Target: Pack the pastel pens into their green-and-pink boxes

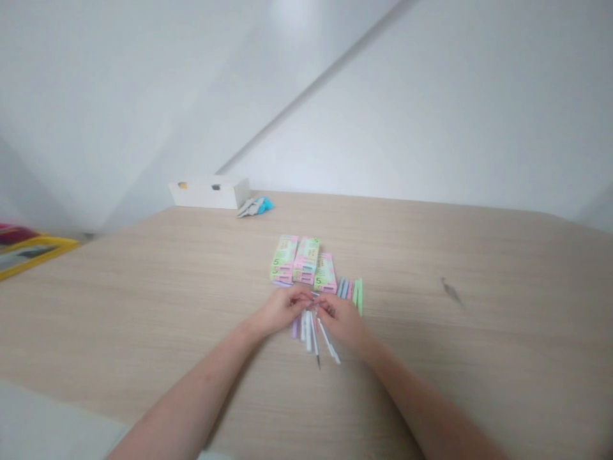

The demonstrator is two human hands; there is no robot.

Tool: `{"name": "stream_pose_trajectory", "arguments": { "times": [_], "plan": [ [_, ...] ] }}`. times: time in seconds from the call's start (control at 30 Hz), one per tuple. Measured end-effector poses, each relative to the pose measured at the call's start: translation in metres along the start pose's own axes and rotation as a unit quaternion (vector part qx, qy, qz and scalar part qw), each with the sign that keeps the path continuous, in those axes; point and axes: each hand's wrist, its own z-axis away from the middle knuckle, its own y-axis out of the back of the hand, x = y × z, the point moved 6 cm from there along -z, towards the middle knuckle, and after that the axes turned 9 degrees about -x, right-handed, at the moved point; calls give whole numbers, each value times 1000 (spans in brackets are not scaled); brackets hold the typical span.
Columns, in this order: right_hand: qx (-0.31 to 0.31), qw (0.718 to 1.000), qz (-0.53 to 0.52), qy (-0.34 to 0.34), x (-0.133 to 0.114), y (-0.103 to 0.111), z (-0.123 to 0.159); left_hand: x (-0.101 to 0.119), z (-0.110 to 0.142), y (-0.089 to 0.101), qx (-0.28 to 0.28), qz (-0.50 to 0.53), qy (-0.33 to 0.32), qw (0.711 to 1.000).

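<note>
My left hand [283,309] and my right hand [339,317] meet at the middle of the wooden table [143,306], fingertips pinched together over a small part I cannot make out. Under and between them lie several thin white and pastel pens [312,332], their tips toward me. Just beyond the hands lie three pastel pen boxes [303,260] side by side. To the right of the boxes lie several pastel pens [352,291] in blue, pink and green.
A white box [209,191] stands at the table's far edge, with a blue and white object [255,206] beside it. A yellow-rimmed tray [29,253] sits at the far left. A dark mark [450,291] shows on the table at right.
</note>
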Motion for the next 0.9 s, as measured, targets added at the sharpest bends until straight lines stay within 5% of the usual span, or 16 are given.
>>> {"name": "stream_pose_trajectory", "arguments": {
  "times": [0.47, 0.9],
  "plan": [
    [31, 999, -17, -1, 1, 7, 2, -6, -1, 3, 15, 26, -13, 999],
    [-21, 998, -60, 19, -1, -9, 2, -1, -1, 2, 25, 61, -15, 998]
  ]
}}
